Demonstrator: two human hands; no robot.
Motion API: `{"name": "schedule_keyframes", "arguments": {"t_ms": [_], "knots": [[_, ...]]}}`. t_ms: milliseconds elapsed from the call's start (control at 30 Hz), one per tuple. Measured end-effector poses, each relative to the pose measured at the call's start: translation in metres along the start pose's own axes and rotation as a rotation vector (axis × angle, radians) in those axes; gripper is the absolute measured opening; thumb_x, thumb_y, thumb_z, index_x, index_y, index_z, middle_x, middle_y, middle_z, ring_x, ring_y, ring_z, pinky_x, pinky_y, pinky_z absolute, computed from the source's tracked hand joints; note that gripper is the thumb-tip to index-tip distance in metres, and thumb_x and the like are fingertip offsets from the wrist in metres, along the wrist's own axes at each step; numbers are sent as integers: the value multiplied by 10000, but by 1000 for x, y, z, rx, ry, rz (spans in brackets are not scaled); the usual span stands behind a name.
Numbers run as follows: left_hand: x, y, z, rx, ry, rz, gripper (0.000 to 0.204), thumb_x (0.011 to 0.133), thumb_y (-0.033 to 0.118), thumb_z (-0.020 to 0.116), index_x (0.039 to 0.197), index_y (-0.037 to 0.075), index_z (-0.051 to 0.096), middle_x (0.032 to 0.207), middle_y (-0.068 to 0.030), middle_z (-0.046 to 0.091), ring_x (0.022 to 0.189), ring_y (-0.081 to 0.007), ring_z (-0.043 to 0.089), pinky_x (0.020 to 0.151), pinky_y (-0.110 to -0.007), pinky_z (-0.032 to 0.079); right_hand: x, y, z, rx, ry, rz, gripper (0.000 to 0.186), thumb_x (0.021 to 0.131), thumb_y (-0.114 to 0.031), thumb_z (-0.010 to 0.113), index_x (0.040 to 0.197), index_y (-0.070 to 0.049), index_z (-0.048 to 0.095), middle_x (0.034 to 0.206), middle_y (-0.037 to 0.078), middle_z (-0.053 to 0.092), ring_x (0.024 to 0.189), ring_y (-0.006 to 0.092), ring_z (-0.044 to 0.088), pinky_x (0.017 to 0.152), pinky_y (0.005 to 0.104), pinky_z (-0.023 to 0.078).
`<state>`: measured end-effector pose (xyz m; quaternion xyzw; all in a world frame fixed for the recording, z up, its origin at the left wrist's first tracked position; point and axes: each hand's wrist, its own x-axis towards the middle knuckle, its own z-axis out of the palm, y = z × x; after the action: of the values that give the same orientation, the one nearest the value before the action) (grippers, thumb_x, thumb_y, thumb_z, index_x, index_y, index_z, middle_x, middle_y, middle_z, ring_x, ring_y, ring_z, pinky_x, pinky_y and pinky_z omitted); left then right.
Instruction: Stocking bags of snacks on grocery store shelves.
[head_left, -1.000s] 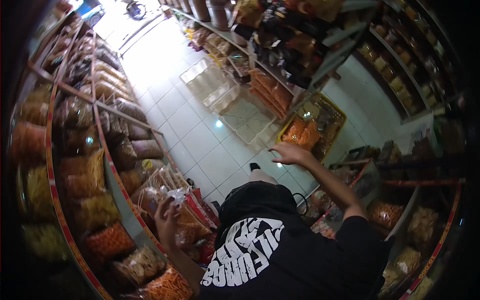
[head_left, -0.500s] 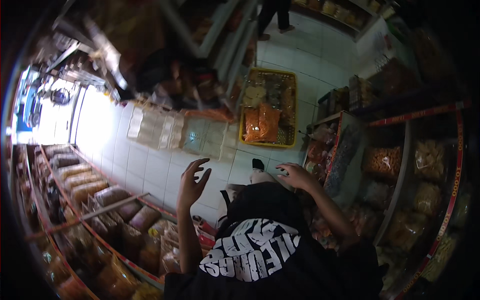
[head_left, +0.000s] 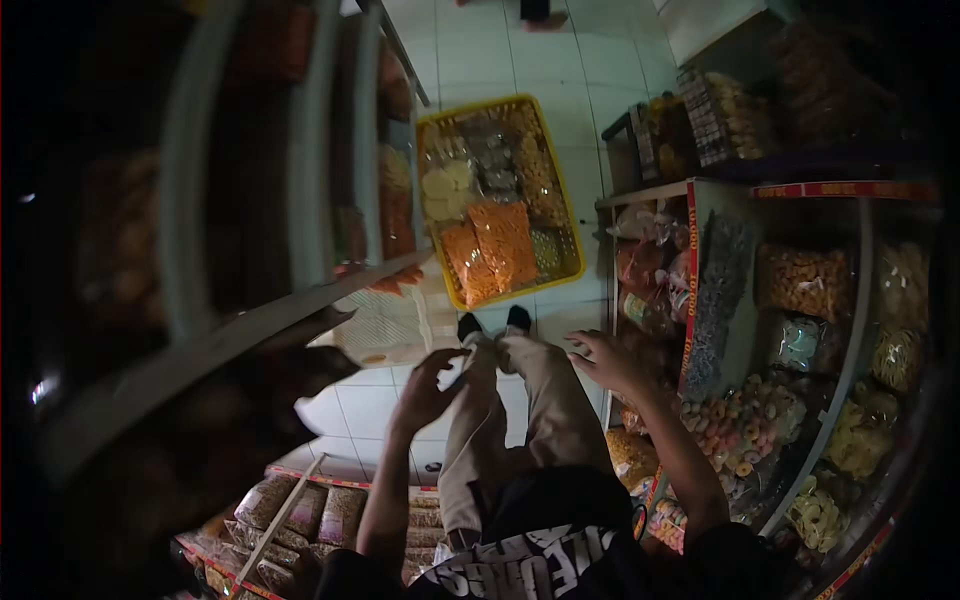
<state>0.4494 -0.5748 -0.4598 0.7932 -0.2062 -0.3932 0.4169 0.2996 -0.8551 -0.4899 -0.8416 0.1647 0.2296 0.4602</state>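
Observation:
My left hand [head_left: 425,393] hangs in front of my body with nothing in it, its fingers apart and slightly curled. My right hand [head_left: 603,360] is also free, fingers spread, near the shelf on the right. Ahead of my feet a yellow plastic basket [head_left: 578,235] stands on the tiled floor. In it lie orange snack packs [head_left: 505,243], a bag of pale round crackers [head_left: 447,188], a bag of brownish snacks [head_left: 540,165] and some darker packs [head_left: 495,165]. Neither hand touches the basket.
A metal shelf rack [head_left: 310,150] rises close on the left. Divided shelves on the right hold bagged snacks, among them colourful rings [head_left: 745,425]. Brown bags [head_left: 340,515] fill a low shelf behind my left arm. A person's foot [head_left: 545,20] shows at the far end.
My view has turned left, bringing the rack closer and taking the bright doorway out of sight. Both legs and feet now show facing the basket. My hands stay empty.

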Motion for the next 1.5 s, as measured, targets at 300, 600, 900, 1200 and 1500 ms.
{"name": "schedule_keyframes", "arguments": {"t_ms": [300,600,900,1200,1500], "knots": [[151,-131,26,-138,128,-212,304,869,123,628,1163,60,582,1073,-68,632,877,-151,633,739,-281,514,193,128,93,213,-47,151,261,850,-189,589,1061,-37,599,873,165,650,820,320,636,701,391,494],[256,-190,133,-259,418,-575,734,780,415,721,1318,31,402,1110,-139,599,931,-203,617,788,-311,489,305,214,118,920,52,289,368,843,-253,647,1113,-11,585,910,104,663,808,168,627,721,310,497],[257,-202,141,-512,548,-513,624,741,271,778,1198,-12,461,1055,-125,616,883,-178,622,748,-280,512,262,146,115,615,-14,97,678,705,-296,793,1253,-33,495,1063,107,623,900,165,600,763,303,488],[195,-226,103,-901,409,-422,515,846,160,673,1278,26,426,1145,-117,593,1002,-186,600,844,-319,493,246,155,156,515,11,-7,611,775,-393,716,1216,-10,536,1086,121,603,999,218,566,877,349,449],[224,-262,96,-827,312,-366,720,813,255,712,1369,53,302,1217,-150,541,1055,-231,576,839,-341,499,272,152,175,658,-46,124,639,795,-346,705,1286,-6,478,1219,190,541,1164,281,501,980,355,389]]}}
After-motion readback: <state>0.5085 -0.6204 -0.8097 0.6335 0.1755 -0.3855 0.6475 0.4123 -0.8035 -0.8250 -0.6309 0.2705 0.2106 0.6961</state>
